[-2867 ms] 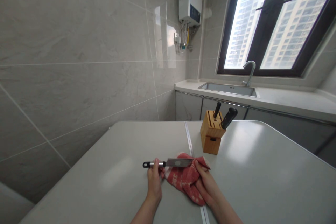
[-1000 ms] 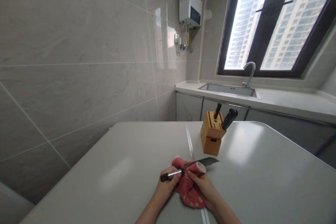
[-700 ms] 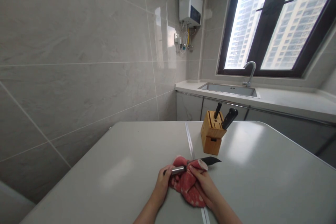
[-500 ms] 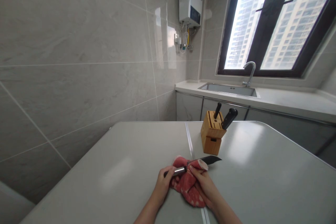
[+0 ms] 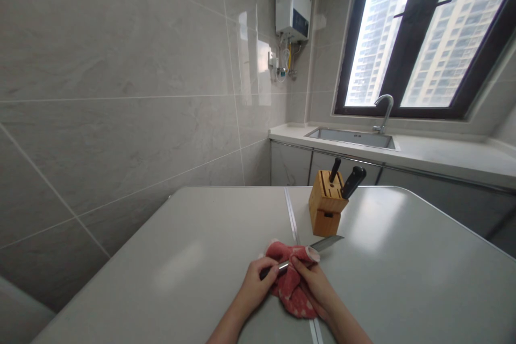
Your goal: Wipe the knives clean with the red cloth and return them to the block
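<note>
My left hand is closed around the dark handle of a kitchen knife. The blade points right and away from me, its tip free beyond the cloth. A red cloth with pale spots is bunched about the knife near the base of the blade. My right hand pinches this cloth against the knife, thumb on top; the other fingers are partly hidden by the fabric. Just past the blade stands a wooden knife block with two black-handled tools in its slots.
The pale table has a metal seam running across it. Behind it, a counter holds a sink with a faucet under a window. A tiled wall borders the left side.
The knife has turned slightly, so its blade now looks lighter and its tip reaches a little farther right. My left hand has shifted right, covering more of the handle.
</note>
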A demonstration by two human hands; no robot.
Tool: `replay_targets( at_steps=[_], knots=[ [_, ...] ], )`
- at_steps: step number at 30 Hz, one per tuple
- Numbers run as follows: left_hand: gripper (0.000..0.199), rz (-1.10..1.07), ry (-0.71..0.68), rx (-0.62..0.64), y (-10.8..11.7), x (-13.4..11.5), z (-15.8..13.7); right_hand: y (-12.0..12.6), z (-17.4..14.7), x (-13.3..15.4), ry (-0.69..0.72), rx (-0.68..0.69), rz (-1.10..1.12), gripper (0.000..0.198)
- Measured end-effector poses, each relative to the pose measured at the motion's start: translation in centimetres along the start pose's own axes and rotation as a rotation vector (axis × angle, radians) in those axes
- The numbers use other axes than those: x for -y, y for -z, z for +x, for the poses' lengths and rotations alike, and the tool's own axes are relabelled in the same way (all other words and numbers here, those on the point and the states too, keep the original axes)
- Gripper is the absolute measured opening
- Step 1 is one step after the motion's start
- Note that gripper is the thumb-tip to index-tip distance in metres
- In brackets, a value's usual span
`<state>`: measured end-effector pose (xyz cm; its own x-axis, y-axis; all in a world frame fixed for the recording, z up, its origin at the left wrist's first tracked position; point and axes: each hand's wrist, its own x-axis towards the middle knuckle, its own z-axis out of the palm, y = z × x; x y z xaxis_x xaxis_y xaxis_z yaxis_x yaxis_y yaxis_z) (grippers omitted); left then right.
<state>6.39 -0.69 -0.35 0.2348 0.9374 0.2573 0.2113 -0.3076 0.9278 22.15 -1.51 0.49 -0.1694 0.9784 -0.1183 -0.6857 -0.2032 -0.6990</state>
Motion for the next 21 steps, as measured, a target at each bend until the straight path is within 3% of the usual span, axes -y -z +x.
replay_targets(
  at_steps=[21],
  knots=[
    [0.039,0.023,-0.040,0.094,-0.04,-0.04,-0.38,-0.25,-0.21,0.05,0.003,-0.037,-0.030,0.030]
  ],
)
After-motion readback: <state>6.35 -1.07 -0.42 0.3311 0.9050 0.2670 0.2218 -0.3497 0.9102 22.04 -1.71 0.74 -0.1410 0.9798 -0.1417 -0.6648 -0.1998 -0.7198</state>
